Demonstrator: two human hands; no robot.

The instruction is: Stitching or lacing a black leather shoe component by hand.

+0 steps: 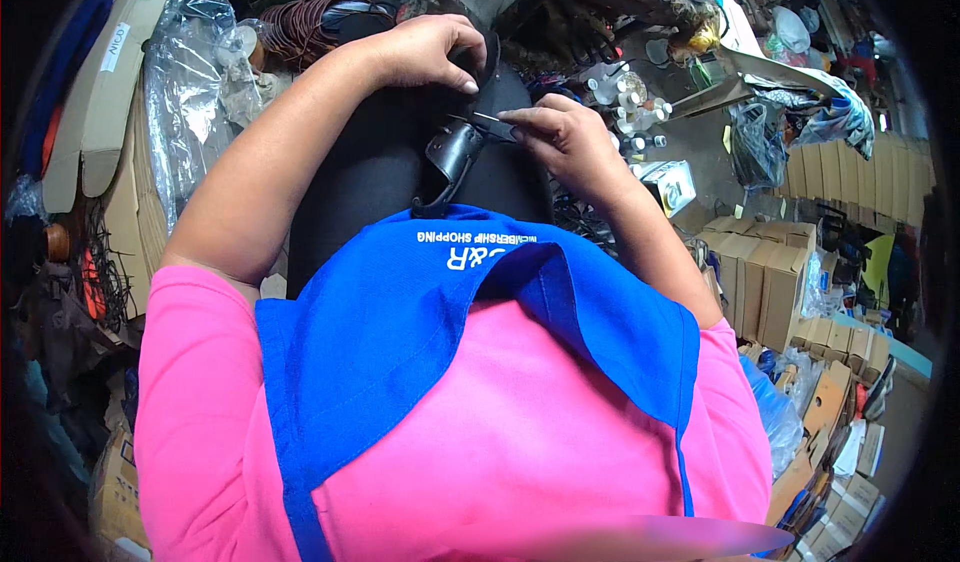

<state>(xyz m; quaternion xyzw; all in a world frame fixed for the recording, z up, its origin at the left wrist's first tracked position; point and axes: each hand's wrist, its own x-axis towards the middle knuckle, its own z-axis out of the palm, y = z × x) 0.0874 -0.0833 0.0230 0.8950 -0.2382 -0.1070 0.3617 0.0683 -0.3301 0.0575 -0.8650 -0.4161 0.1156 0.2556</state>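
Cluttered workshop stock is crowding in on every side: folded cardboard boxes (770,282) are stacking up along the right, clear plastic sheeting (185,92) is bunching at the upper left, and one coil of brown cord (310,24) is lying at the top beside small glass bottles (625,97). At the centre, a person in a pink shirt and blue apron (400,342) is bending over one black leather piece (455,152) resting on dark fabric on the lap. One left hand (425,50) is curling closed over the upper end of the black material, fingers wrapped around its top edge. One right hand (565,134) is pinching a small dark tool (492,122), fingertips pressed together on it, its tip meeting the leather piece just left of the fingers. The leather piece is lying between the two hands, below the left and beside the right, directly above the apron's top hem.
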